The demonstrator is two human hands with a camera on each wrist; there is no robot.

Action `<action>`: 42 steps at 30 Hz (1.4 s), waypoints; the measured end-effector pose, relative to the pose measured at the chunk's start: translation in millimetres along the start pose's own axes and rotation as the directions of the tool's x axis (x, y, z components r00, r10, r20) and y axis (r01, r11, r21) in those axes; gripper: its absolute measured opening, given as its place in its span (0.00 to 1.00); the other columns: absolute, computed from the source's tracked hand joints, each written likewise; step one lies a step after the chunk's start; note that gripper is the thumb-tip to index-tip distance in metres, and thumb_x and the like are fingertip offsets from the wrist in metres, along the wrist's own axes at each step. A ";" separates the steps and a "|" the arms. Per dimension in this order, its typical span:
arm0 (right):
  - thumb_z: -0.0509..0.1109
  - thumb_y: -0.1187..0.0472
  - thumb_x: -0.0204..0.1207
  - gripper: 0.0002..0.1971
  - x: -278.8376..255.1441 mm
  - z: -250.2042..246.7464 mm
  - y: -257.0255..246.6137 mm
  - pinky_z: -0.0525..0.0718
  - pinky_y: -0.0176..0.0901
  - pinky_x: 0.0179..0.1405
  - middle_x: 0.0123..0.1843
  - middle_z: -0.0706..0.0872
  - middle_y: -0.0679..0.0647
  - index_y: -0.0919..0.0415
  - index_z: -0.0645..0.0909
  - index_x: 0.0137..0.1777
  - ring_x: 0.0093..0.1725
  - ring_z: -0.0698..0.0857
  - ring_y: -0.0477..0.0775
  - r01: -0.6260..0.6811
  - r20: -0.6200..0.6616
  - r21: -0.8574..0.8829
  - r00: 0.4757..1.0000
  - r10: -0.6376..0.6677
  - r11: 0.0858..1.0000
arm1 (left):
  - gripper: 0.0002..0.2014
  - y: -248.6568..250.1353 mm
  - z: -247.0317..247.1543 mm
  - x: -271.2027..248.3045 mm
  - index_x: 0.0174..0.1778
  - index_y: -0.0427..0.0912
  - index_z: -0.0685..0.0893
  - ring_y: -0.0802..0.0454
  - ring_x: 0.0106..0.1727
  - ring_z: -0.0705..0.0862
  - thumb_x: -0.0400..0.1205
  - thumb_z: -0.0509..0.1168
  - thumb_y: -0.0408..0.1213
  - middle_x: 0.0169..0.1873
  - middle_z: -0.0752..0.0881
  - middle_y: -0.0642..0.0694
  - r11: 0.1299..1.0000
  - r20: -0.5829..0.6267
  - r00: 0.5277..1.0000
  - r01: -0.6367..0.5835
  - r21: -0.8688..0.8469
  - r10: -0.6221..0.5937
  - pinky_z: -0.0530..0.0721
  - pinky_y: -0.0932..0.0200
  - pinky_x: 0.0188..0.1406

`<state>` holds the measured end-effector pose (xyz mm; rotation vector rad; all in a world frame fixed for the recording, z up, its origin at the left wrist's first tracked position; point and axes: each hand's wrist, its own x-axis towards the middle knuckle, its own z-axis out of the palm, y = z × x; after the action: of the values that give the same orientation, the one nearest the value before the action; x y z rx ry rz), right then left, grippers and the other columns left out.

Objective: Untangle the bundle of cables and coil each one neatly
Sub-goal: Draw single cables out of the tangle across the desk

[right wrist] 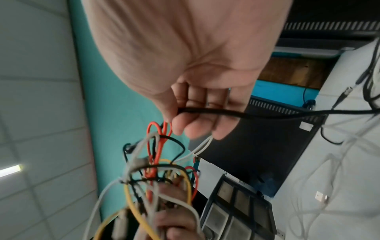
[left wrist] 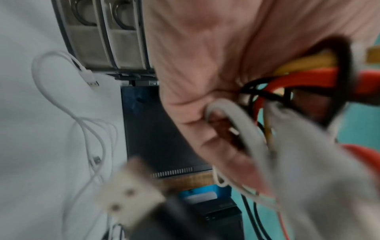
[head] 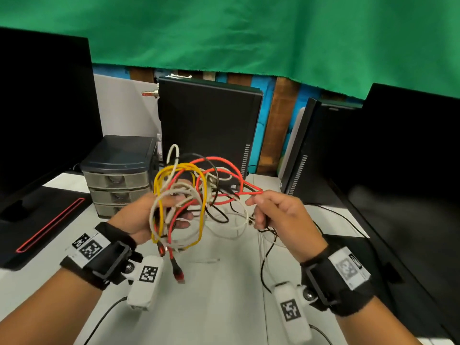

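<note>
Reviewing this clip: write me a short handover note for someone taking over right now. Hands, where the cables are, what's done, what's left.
Left hand: grips the cable bundle above the desk, its yellow, red, grey and black loops tangled.
Right hand: pinches a red cable loop at the fingertips, with a black cable and thin white strands running through the fingers.
White USB cables lie loose on the desk by the drawer unit.
Done: no cable is coiled.
Left: free each cable, coil each.
</note>
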<state>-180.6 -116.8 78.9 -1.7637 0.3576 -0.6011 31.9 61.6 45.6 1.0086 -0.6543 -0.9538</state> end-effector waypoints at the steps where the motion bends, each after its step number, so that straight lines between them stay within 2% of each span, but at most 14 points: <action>1: 0.63 0.63 0.86 0.13 -2.8 -2.5 -0.6 0.82 0.41 0.36 0.30 0.81 0.55 0.59 0.90 0.47 0.30 0.79 0.51 0.008 -0.013 -0.012 1.000 -0.008 1.000 | 0.29 -3.2 1.7 0.9 0.48 0.39 0.94 0.43 0.36 0.92 0.51 0.90 0.43 0.42 0.92 0.33 0.999 -0.013 0.999 0.040 0.025 -0.040 0.92 0.51 0.32; 6: 0.63 0.63 0.86 0.12 -17.0 -11.3 5.4 0.73 0.31 0.27 0.29 0.78 0.55 0.57 0.89 0.51 0.27 0.72 0.44 0.072 -0.040 -0.062 0.996 -0.074 0.995 | 0.34 -12.3 17.0 3.2 0.42 0.43 0.92 0.49 0.27 0.84 0.43 0.90 0.55 0.34 0.88 0.38 0.993 -0.051 0.997 0.061 0.102 -0.056 0.83 0.59 0.20; 10: 0.65 0.68 0.85 0.12 -23.7 -21.8 17.7 0.74 0.28 0.28 0.26 0.78 0.48 0.56 0.89 0.54 0.27 0.73 0.42 0.109 -0.072 -0.075 0.991 -0.114 0.991 | 0.27 -14.7 24.0 1.7 0.36 0.45 0.91 0.52 0.22 0.77 0.50 0.89 0.57 0.29 0.82 0.40 0.992 -0.062 0.996 0.067 0.105 -0.060 0.77 0.63 0.16; 14: 0.66 0.67 0.84 0.10 -28.6 -28.8 28.0 0.73 0.28 0.28 0.27 0.82 0.42 0.56 0.89 0.52 0.27 0.75 0.39 0.103 -0.149 -0.149 0.981 -0.125 0.983 | 0.11 -14.8 37.0 -2.7 0.37 0.44 0.95 0.49 0.31 0.89 0.65 0.80 0.46 0.35 0.91 0.39 0.988 -0.025 0.992 0.122 0.095 -0.121 0.88 0.60 0.30; 18: 0.67 0.65 0.84 0.08 -24.0 -50.5 26.5 0.78 0.25 0.36 0.34 0.87 0.38 0.55 0.88 0.50 0.34 0.83 0.35 0.109 -0.314 -0.258 0.930 -0.190 0.960 | 0.36 -18.4 36.5 -1.6 0.44 0.39 0.94 0.48 0.33 0.91 0.44 0.90 0.56 0.40 0.92 0.36 0.963 -0.004 0.979 0.200 0.181 -0.203 0.88 0.59 0.29; 20: 0.68 0.64 0.83 0.08 -23.0 -60.1 23.5 0.81 0.25 0.42 0.41 0.90 0.43 0.53 0.88 0.49 0.41 0.86 0.36 0.125 -0.356 -0.294 0.906 -0.230 0.948 | 0.38 -17.1 35.7 -0.6 0.45 0.36 0.92 0.49 0.29 0.90 0.44 0.90 0.54 0.37 0.91 0.35 0.961 -0.004 0.974 0.226 0.159 -0.229 0.87 0.60 0.25; 24: 0.68 0.64 0.83 0.07 -23.4 -58.8 23.4 0.81 0.23 0.45 0.43 0.90 0.45 0.53 0.87 0.49 0.45 0.87 0.39 0.132 -0.367 -0.337 0.893 -0.259 0.932 | 0.28 -11.6 35.9 -1.4 0.47 0.35 0.91 0.50 0.21 0.84 0.60 0.87 0.51 0.34 0.88 0.35 0.960 -0.002 0.969 0.247 0.128 -0.249 0.84 0.61 0.18; 26: 0.68 0.64 0.83 0.07 -23.4 -55.5 24.0 0.81 0.24 0.44 0.43 0.90 0.46 0.54 0.87 0.49 0.43 0.87 0.38 0.130 -0.351 -0.332 0.902 -0.250 0.934 | 0.11 -6.5 37.1 -3.8 0.38 0.40 0.92 0.53 0.14 0.78 0.76 0.74 0.45 0.27 0.85 0.38 0.962 -0.034 0.970 0.242 0.125 -0.240 0.77 0.66 0.10; 27: 0.68 0.64 0.83 0.07 -23.0 -54.4 24.4 0.81 0.24 0.44 0.43 0.90 0.46 0.54 0.87 0.49 0.43 0.87 0.38 0.133 -0.356 -0.323 0.900 -0.251 0.937 | 0.12 -5.8 36.9 -3.4 0.35 0.41 0.92 0.55 0.12 0.75 0.79 0.68 0.42 0.26 0.85 0.39 0.966 -0.050 0.974 0.226 0.122 -0.222 0.73 0.68 0.08; 31: 0.68 0.65 0.84 0.09 -16.7 -50.7 29.7 0.80 0.33 0.41 0.36 0.86 0.40 0.51 0.87 0.46 0.36 0.83 0.39 0.139 -0.514 -0.244 0.821 -0.250 0.960 | 0.14 -5.9 44.0 -5.8 0.51 0.33 0.88 0.55 0.14 0.76 0.81 0.65 0.40 0.31 0.87 0.38 0.972 -0.053 0.982 0.187 0.141 -0.181 0.73 0.68 0.09; 34: 0.67 0.62 0.84 0.08 -15.3 -44.4 34.8 0.74 0.34 0.36 0.28 0.82 0.35 0.54 0.87 0.47 0.30 0.79 0.37 0.076 -0.436 -0.171 0.888 -0.144 0.982 | 0.17 -7.3 44.3 -6.3 0.42 0.37 0.90 0.48 0.22 0.79 0.75 0.77 0.50 0.31 0.84 0.35 0.942 -0.046 0.982 0.189 0.276 -0.184 0.76 0.66 0.17; 36: 0.67 0.63 0.84 0.08 -15.0 -45.4 40.0 0.74 0.33 0.36 0.28 0.82 0.35 0.53 0.87 0.48 0.30 0.79 0.36 0.054 -0.403 -0.192 0.906 -0.129 0.980 | 0.21 -2.6 39.6 -7.6 0.37 0.37 0.89 0.51 0.18 0.76 0.70 0.79 0.56 0.23 0.80 0.41 0.912 -0.039 0.971 0.234 0.337 -0.235 0.74 0.66 0.16; 39: 0.67 0.62 0.81 0.10 -5.7 -68.8 50.0 0.73 0.38 0.34 0.30 0.81 0.40 0.49 0.88 0.43 0.31 0.76 0.41 0.068 -0.621 -0.132 0.772 -0.136 0.989 | 0.21 1.2 28.6 -8.1 0.51 0.35 0.91 0.46 0.25 0.82 0.73 0.79 0.50 0.30 0.85 0.37 0.898 -0.017 0.963 0.256 0.358 -0.268 0.80 0.61 0.28; 42: 0.66 0.63 0.81 0.11 -1.7 -98.2 54.7 0.72 0.40 0.30 0.24 0.80 0.40 0.50 0.86 0.41 0.27 0.75 0.44 0.060 -0.768 -0.009 0.639 -0.045 0.998 | 0.22 4.4 20.1 -10.1 0.49 0.40 0.93 0.49 0.18 0.73 0.68 0.82 0.53 0.24 0.78 0.40 0.899 -0.045 0.971 0.233 0.372 -0.233 0.70 0.65 0.19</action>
<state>-234.0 -209.6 44.5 -1.4122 0.8893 -1.4058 12.4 63.5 57.5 1.4531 -0.7452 -1.0595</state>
